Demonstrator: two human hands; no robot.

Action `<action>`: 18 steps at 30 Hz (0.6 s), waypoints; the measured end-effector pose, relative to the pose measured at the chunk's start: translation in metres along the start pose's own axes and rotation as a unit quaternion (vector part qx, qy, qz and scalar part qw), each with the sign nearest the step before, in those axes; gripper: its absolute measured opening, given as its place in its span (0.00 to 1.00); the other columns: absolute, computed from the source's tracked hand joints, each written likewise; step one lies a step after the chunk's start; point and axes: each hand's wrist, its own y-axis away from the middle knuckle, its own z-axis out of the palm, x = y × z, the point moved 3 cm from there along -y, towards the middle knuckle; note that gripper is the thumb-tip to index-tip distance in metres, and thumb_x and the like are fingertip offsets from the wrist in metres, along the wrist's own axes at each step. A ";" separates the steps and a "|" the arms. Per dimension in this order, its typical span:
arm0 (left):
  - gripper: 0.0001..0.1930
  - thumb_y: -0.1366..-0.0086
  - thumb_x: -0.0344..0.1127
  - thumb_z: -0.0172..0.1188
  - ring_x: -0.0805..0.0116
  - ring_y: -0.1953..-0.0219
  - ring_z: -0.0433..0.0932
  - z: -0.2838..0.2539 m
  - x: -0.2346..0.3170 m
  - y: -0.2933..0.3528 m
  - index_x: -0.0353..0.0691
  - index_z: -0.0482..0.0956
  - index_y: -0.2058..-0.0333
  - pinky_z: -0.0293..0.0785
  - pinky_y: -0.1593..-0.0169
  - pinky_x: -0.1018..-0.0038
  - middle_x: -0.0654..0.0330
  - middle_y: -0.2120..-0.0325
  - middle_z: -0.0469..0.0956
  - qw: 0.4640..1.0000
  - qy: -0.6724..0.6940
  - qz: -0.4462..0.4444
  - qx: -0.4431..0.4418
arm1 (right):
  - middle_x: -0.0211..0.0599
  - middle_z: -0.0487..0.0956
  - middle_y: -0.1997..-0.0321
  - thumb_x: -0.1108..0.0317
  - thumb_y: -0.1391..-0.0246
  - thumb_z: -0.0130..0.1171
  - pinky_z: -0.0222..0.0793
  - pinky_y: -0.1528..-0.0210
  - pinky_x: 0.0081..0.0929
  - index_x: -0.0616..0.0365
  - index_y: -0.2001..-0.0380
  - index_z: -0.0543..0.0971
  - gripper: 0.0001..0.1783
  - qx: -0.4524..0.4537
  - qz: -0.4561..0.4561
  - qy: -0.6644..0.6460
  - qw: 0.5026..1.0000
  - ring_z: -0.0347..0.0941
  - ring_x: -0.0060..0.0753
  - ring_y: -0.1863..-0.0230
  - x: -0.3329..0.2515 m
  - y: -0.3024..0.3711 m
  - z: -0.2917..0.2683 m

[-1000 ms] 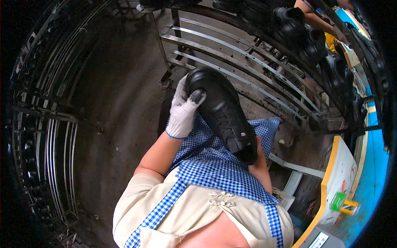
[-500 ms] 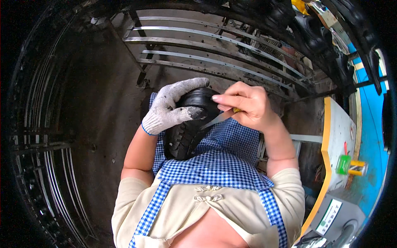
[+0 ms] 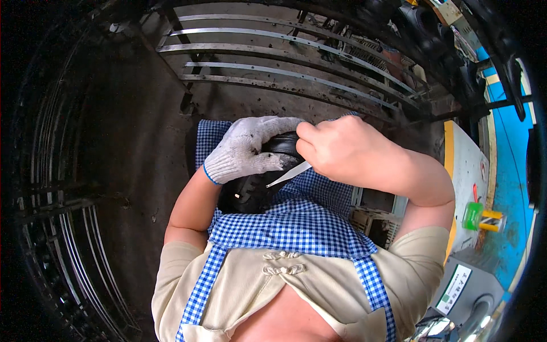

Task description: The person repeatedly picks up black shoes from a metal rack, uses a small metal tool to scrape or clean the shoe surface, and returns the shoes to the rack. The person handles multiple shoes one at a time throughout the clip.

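A black shoe [image 3: 250,191] lies over my lap, its front part pointing back toward my body. My left hand [image 3: 242,145], in a grey-white knit glove, is closed round the shoe's far end with the thumb along its near side. In my bare right hand [image 3: 347,148] is a knife [image 3: 292,173], with a narrow, pale, pointed blade that slants down to the left against the shoe's side. The fingers are curled and hide the knife's handle. Beneath the shoe, a blue-and-white checked apron [image 3: 293,228] covers my lap.
Metal rack rails [image 3: 296,40] stand ahead, with another dark rack [image 3: 74,245] at left. Black footwear [image 3: 421,34] hangs at far right. A white board with a yellow edge [image 3: 464,165], a green container [image 3: 472,216] and a grey machine [image 3: 467,285] are on my right.
My right hand has turned so its back shows, and its elbow has swung outward. The blade's tip has shifted slightly left and nearer to me. My left hand keeps its hold on the shoe.
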 end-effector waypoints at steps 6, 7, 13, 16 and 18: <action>0.36 0.53 0.49 0.69 0.55 0.56 0.81 0.000 -0.006 0.004 0.32 0.74 0.49 0.75 0.51 0.69 0.49 0.59 0.80 0.999 0.039 -0.020 0.007 | 0.37 0.70 0.74 0.69 0.68 0.61 0.71 0.78 0.32 0.58 0.79 0.70 0.11 0.103 0.038 -0.117 0.987 0.73 0.38 0.79 0.018 0.008 0.031; 0.36 0.54 0.49 0.70 0.56 0.56 0.81 -0.001 -0.008 0.005 0.32 0.74 0.49 0.75 0.51 0.69 0.49 0.59 0.80 0.998 0.060 -0.019 0.013 | 0.36 0.70 0.75 0.69 0.68 0.60 0.69 0.79 0.32 0.58 0.79 0.70 0.10 0.121 0.043 -0.146 0.981 0.72 0.38 0.80 0.020 0.009 0.033; 0.44 0.57 0.55 0.73 0.63 0.53 0.79 -0.004 -0.016 0.008 0.27 0.72 0.48 0.72 0.47 0.70 0.48 0.56 0.79 0.988 0.123 -0.083 0.036 | 0.36 0.70 0.77 0.73 0.69 0.58 0.64 0.79 0.28 0.58 0.80 0.69 0.09 0.238 0.085 -0.347 0.903 0.69 0.37 0.82 0.037 0.014 0.065; 0.44 0.58 0.53 0.74 0.64 0.53 0.78 -0.004 -0.014 0.010 0.28 0.72 0.48 0.72 0.46 0.70 0.49 0.55 0.78 0.982 0.156 -0.106 0.033 | 0.36 0.69 0.78 0.74 0.69 0.58 0.63 0.79 0.27 0.58 0.79 0.69 0.09 0.279 0.090 -0.432 0.853 0.69 0.36 0.81 0.038 0.014 0.082; 0.42 0.57 0.51 0.75 0.65 0.53 0.78 -0.006 -0.016 0.009 0.29 0.72 0.47 0.72 0.46 0.70 0.51 0.55 0.78 0.986 0.126 -0.102 0.021 | 0.36 0.68 0.79 0.74 0.69 0.58 0.63 0.79 0.27 0.58 0.79 0.69 0.09 0.297 0.102 -0.418 0.853 0.69 0.35 0.81 0.036 0.015 0.082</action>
